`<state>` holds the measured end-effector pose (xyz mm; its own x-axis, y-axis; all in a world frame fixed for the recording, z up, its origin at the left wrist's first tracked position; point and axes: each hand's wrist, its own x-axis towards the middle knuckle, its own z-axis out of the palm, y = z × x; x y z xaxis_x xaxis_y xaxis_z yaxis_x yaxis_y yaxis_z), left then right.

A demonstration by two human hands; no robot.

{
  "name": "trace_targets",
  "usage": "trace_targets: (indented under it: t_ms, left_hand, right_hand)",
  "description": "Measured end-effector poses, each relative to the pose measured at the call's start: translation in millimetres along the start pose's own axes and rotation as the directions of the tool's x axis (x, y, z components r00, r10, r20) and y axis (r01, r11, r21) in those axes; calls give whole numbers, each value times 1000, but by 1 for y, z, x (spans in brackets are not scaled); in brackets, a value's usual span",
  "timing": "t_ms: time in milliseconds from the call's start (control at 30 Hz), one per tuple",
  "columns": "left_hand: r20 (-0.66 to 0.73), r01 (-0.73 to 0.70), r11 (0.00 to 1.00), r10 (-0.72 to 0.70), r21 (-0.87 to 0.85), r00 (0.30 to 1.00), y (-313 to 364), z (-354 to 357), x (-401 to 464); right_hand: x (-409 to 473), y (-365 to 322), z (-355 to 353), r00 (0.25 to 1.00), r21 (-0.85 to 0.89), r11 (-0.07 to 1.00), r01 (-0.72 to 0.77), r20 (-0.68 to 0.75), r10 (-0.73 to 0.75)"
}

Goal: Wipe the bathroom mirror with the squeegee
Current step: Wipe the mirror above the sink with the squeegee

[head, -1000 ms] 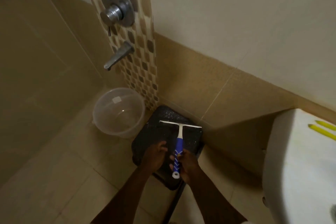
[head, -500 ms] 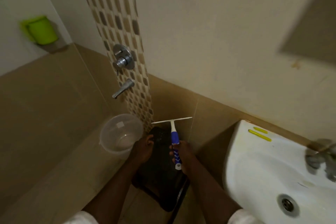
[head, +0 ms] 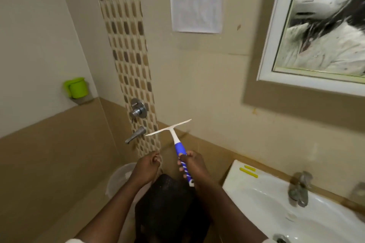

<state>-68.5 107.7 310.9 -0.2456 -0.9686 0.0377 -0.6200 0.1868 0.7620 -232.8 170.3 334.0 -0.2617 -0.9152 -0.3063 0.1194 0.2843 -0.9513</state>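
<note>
My right hand (head: 194,166) grips the blue-and-white handle of the squeegee (head: 176,140). Its white blade points up and tilts, in the air in front of the wall. The white-framed mirror (head: 324,25) hangs at the upper right, well above and to the right of the blade; its glass looks streaked and smeared. My left hand (head: 147,167) is beside the right one, fingers curled, holding nothing.
A white sink (head: 276,201) with a tap (head: 299,191) sits at the lower right. A dark stool (head: 167,203) and a clear bucket (head: 118,177) stand below my hands. A shower valve (head: 138,108) and spout (head: 136,134) stick out of the mosaic strip. A green cup (head: 77,87) stands on the left ledge; a paper notice (head: 197,0) hangs on the wall.
My right hand lifted the squeegee off the stool and raised it. The view tilted upward, so the mirror came into sight. The left hand left the stool and curled.
</note>
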Motion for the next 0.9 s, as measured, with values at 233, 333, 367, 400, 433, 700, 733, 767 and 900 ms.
trace_targets:
  t_ms: [233, 333, 367, 400, 433, 700, 733, 767, 900]
  left_hand:
    - [-60, -159, 987, 161, 30, 985, 67, -10, -15]
    - [-98, -243, 968, 248, 67, 964, 105, -11, -18]
    - [-105, -263, 962, 270, 74, 957, 116, -11, -18]
    - [-111, -282, 957, 289, 73, 951, 127, -12, -20]
    - [-120, -299, 952, 306, 70, 944, 138, -12, -22]
    - [-232, -454, 881, 473, 133, 850, 210, -27, -23]
    - [-243, -475, 868, 496, 143, 833, 219, -30, -21]
    - [-252, -493, 856, 518, 159, 818, 228, -33, -20]
    - [-275, -583, 780, 626, 229, 729, 262, -43, -11]
  right_hand:
    - [-41, -63, -34, 972, 1, 972, 236, 0, -236]
    - [-63, -90, -51, 940, -2, 940, 341, -14, -341]
    - [-69, -98, -56, 929, -9, 929, 369, -12, -369]
    - [-76, -106, -62, 917, -12, 917, 398, -10, -398]
    - [-83, -114, -67, 905, -11, 905, 426, -9, -426]
    - [-128, -173, -103, 781, -1, 781, 625, -29, -624]
    - [-133, -181, -108, 763, -7, 763, 646, -35, -646]
    - [-137, -187, -113, 744, -10, 745, 667, -40, -667]
    - [-152, -211, -130, 664, -37, 667, 744, -73, -744]
